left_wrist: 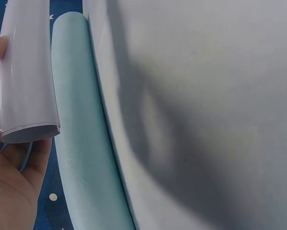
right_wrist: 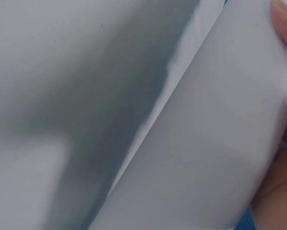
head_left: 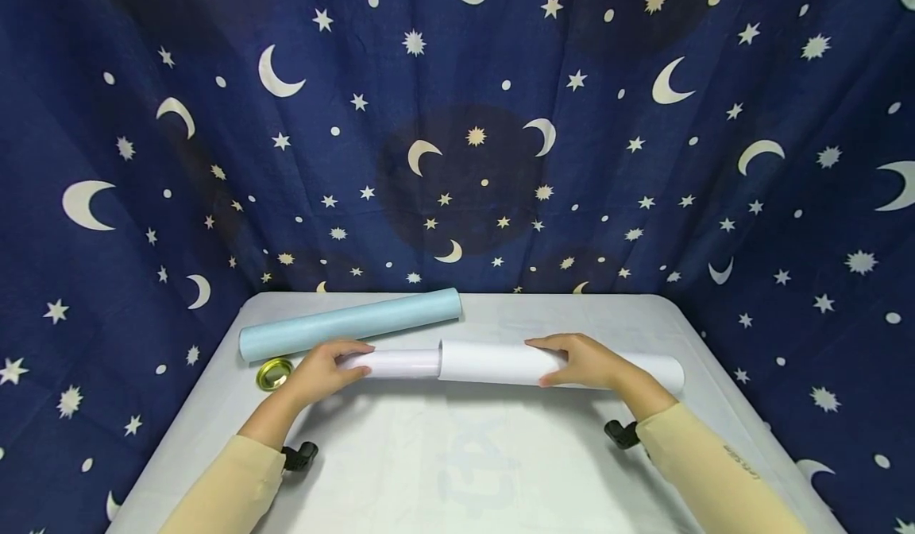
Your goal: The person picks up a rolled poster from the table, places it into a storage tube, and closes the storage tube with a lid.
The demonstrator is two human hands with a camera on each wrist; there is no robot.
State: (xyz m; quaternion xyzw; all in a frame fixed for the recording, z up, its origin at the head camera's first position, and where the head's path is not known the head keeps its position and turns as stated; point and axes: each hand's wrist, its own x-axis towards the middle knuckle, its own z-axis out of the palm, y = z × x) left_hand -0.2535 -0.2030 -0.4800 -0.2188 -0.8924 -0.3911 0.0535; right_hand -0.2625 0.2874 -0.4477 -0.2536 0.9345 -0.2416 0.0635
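My left hand (head_left: 323,371) grips the left end of a narrow glossy white roll (head_left: 407,364), thumb on one side and fingers on the other. In the left wrist view the open end of this glossy roll (left_wrist: 29,81) shows as a hollow tube with a thin overlapping edge. Its right part is hidden inside a wider matte white paper roll (head_left: 489,362). My right hand (head_left: 582,361) holds that wider roll around its middle, fingers over the far side and thumb on the near side. The paper roll (right_wrist: 196,134) fills much of the right wrist view.
A light blue roll (head_left: 350,323) lies slanted on the white table (head_left: 457,454) behind the left hand. Beside its left end is a shiny gold ring-shaped item (head_left: 274,374). A dark blue curtain (head_left: 457,65) with moons and stars surrounds the table's back and sides.
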